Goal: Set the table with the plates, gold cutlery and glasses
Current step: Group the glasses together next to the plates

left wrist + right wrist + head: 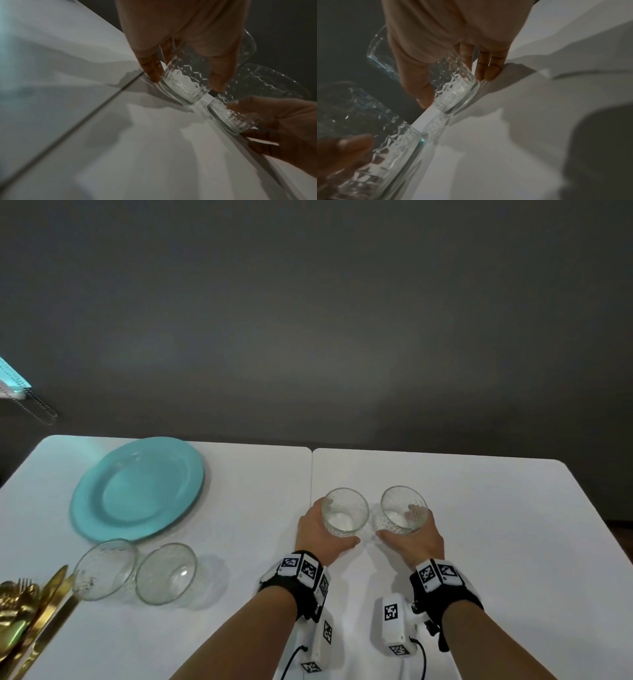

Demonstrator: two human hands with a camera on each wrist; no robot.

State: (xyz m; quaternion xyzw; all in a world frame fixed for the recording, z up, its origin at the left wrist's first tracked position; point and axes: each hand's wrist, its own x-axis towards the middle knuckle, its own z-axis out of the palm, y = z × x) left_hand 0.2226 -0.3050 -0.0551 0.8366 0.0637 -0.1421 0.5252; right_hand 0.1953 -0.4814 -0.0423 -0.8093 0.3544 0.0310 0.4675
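Two clear patterned glasses stand upright side by side on the white table. My left hand grips the left glass, thumb in front and fingers behind; the same left glass shows in the left wrist view between thumb and fingers. My right hand grips the right glass, seen again as the right glass with its base on the table. Turquoise plates sit stacked at the far left. Gold cutlery lies piled at the near left edge.
Two clear glass bowls stand side by side between the plates and the cutlery. A seam splits the table into two halves just left of the glasses. Beyond the far edge is dark floor.
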